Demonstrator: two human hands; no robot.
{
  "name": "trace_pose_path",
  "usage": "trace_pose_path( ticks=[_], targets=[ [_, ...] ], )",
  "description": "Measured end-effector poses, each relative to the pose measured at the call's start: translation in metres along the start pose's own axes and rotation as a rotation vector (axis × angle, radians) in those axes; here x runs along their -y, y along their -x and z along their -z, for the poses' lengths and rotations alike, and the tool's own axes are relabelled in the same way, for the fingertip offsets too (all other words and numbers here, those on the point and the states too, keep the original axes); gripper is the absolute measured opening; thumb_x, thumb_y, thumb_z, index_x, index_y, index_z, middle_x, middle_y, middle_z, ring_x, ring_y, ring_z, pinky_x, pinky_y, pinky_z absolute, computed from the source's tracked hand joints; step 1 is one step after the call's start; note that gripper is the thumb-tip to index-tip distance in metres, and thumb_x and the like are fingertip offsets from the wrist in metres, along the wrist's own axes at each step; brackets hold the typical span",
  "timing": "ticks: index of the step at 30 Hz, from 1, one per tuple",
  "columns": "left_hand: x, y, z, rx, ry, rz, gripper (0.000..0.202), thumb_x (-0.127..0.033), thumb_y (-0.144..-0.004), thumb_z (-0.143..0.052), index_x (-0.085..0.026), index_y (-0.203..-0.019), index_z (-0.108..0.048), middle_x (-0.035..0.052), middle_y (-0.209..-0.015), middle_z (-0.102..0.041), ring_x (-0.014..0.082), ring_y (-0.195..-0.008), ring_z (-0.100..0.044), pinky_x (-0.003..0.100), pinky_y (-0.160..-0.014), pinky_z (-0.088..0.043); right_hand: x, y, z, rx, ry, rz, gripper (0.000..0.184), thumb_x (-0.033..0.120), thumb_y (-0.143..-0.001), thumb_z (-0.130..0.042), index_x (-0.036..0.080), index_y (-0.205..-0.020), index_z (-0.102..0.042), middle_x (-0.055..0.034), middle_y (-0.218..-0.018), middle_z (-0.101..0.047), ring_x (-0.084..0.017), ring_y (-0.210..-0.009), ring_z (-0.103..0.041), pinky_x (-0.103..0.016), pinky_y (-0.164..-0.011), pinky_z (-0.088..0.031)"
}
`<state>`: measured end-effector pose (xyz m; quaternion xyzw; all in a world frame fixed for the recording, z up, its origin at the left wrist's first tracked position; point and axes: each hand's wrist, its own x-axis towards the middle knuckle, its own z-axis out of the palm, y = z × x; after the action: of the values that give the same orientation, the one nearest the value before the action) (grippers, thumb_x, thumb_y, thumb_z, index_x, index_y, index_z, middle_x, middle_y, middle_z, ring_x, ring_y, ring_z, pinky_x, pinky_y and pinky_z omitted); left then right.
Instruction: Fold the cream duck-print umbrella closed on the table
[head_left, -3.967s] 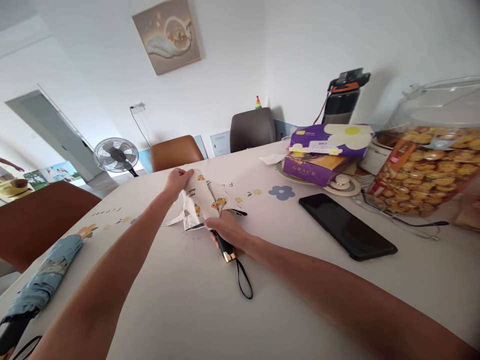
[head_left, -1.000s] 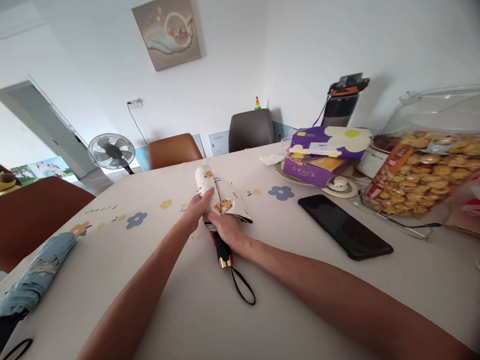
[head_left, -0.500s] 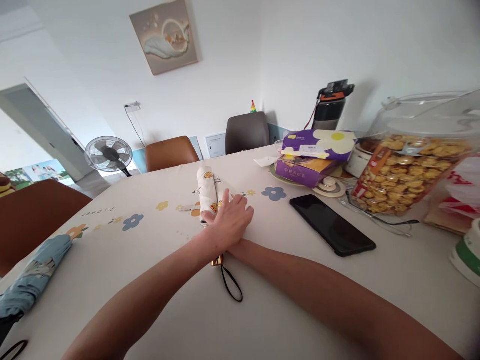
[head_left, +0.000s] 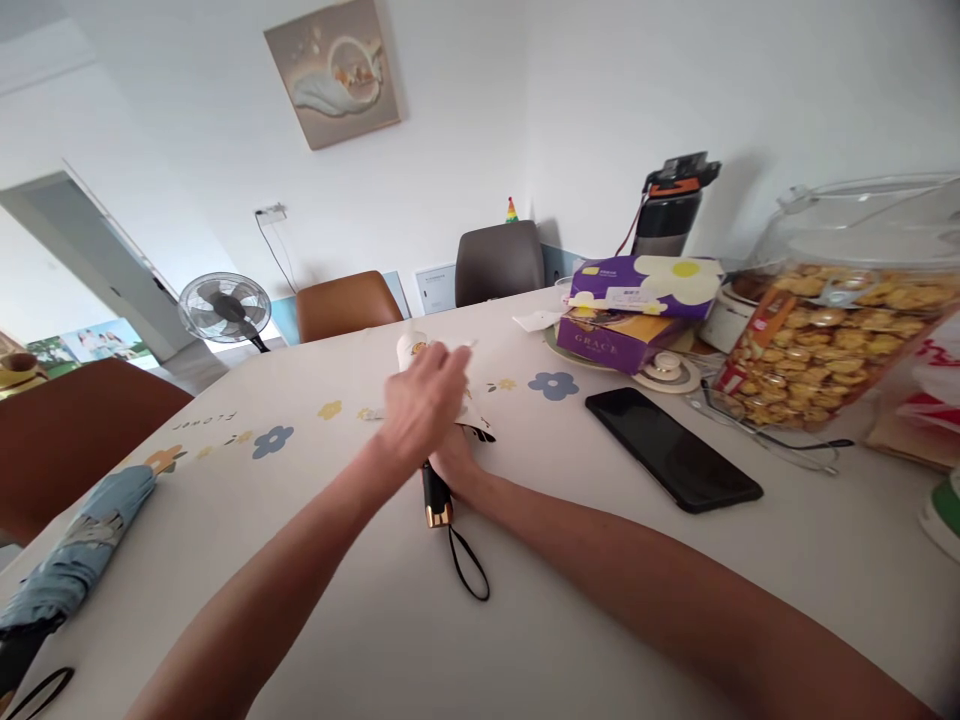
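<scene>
A white folding umbrella (head_left: 406, 350) with a small yellow-brown print lies on the table, its black handle (head_left: 435, 488) and gold end facing me. A black wrist loop (head_left: 472, 570) hangs off the handle. My left hand (head_left: 426, 402) is over the umbrella's canopy, somewhat blurred, its fingers curled round a piece of the white fabric. Beneath it, my right hand (head_left: 454, 462) rests against the umbrella just above the handle; its fingers are hidden by the left hand. A loose flap of canopy (head_left: 474, 418) sticks out to the right of my hands.
A blue folded umbrella (head_left: 90, 540) lies at the left. On the right are a black phone (head_left: 671, 448), glasses (head_left: 787, 440), purple boxes (head_left: 611, 335), a dark bottle (head_left: 667, 215) and a clear snack jar (head_left: 825, 350). Chairs (head_left: 349, 305) stand behind the table.
My left hand has gone from spread fingers to curled ones and shifted slightly left and up. More of the black handle shows, and a canopy flap now lies out to the right.
</scene>
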<state>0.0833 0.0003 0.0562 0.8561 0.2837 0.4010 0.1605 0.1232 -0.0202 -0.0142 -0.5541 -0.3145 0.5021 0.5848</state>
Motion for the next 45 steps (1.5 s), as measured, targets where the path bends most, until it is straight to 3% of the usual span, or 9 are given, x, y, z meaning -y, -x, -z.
trace_pose_path(
  ticks=[4,9,16,22,28,31,36,42,45],
  targets=[
    [0.04,0.016,0.041,-0.182,-0.301,0.073,0.027,-0.019,-0.084,-0.041,-0.023,-0.098,-0.064,0.0052,-0.093,-0.059,0.019,-0.089,-0.053,0.026,-0.068,-0.036,-0.011,-0.001,0.002,-0.043,-0.049,-0.018,0.02,0.033,-0.071,-0.06,0.018,-0.065,-0.049,0.0013,-0.048,-0.048,-0.011,-0.042,-0.046,-0.024,-0.039,-0.04],
    [0.082,0.047,0.057,-0.117,-0.213,0.358,0.027,-0.024,-0.084,-0.038,-0.022,-0.094,-0.063,0.0029,-0.095,-0.063,0.0172,-0.074,-0.058,0.028,-0.066,-0.042,-0.01,0.0,0.001,-0.01,-0.045,0.051,0.02,0.032,-0.066,-0.066,0.016,-0.074,-0.057,0.0023,-0.052,-0.051,-0.009,-0.041,-0.046,-0.021,-0.036,-0.04],
    [0.079,0.058,0.063,-0.146,-0.078,0.455,0.03,-0.031,-0.083,-0.042,-0.024,-0.099,-0.066,0.0028,-0.099,-0.062,0.0124,-0.058,-0.054,0.027,-0.055,-0.043,-0.007,0.009,0.007,0.116,-0.063,0.076,0.036,0.048,-0.061,-0.072,0.016,-0.071,-0.058,0.001,-0.055,-0.053,-0.009,-0.045,-0.045,-0.021,-0.041,-0.042],
    [0.078,0.072,0.069,-0.087,0.083,0.552,0.027,-0.028,-0.079,-0.044,-0.023,-0.09,-0.069,0.0011,-0.084,-0.059,0.0103,-0.054,-0.054,0.027,-0.059,-0.046,-0.002,0.011,0.009,0.092,-0.079,-0.01,0.052,0.068,-0.074,-0.049,0.019,-0.059,-0.052,-0.0008,-0.044,-0.049,-0.012,-0.04,-0.046,-0.023,-0.038,-0.04],
    [0.093,0.09,0.063,-0.037,0.206,0.685,0.028,-0.034,-0.075,-0.052,-0.023,-0.093,-0.069,-0.0013,-0.068,-0.053,0.0124,-0.058,-0.054,0.028,-0.061,-0.047,-0.007,0.009,0.011,0.071,0.026,0.07,0.036,0.051,-0.07,-0.064,0.016,-0.062,-0.056,-0.0007,-0.055,-0.056,-0.011,-0.049,-0.051,-0.021,-0.045,-0.04],
    [0.099,0.081,0.062,-0.059,0.213,0.706,0.032,-0.03,-0.069,-0.059,-0.024,-0.099,-0.067,0.0009,-0.081,-0.061,0.0155,-0.076,-0.057,0.029,-0.072,-0.047,-0.009,0.007,0.01,0.09,0.059,0.051,0.03,0.042,-0.069,-0.064,0.016,-0.059,-0.054,0.0007,-0.052,-0.054,-0.01,-0.046,-0.048,-0.021,-0.043,-0.039],
    [0.107,0.033,0.06,-0.289,0.226,0.724,0.033,-0.037,-0.071,-0.06,-0.019,-0.099,-0.059,0.0065,-0.103,-0.061,0.0184,-0.09,-0.057,0.031,-0.076,-0.047,-0.01,0.003,0.006,0.059,0.078,0.012,0.021,0.033,-0.069,-0.063,0.017,-0.06,-0.054,0.0013,-0.047,-0.051,-0.01,-0.041,-0.045,-0.021,-0.039,-0.037],
    [0.12,-0.019,0.039,-0.234,0.289,0.796,0.038,-0.053,-0.072,-0.056,-0.015,-0.071,-0.053,0.0036,-0.067,-0.054,0.0159,-0.063,-0.052,0.029,-0.058,-0.042,-0.011,0.001,0.003,0.049,0.071,0.005,0.013,0.026,-0.067,-0.06,0.016,-0.062,-0.055,0.0007,-0.046,-0.051,-0.01,-0.039,-0.046,-0.021,-0.038,-0.038],
    [0.131,-0.025,0.029,-0.332,0.232,0.771,0.029,-0.046,-0.074,-0.056,-0.016,-0.073,-0.053,0.0012,-0.067,-0.053,0.0131,-0.061,-0.048,0.027,-0.058,-0.04,-0.012,0.001,0.005,0.082,0.066,0.006,0.016,0.029,-0.067,-0.061,0.017,-0.058,-0.053,0.0018,-0.044,-0.049,-0.01,-0.038,-0.045,-0.021,-0.038,-0.038]
  ],
)
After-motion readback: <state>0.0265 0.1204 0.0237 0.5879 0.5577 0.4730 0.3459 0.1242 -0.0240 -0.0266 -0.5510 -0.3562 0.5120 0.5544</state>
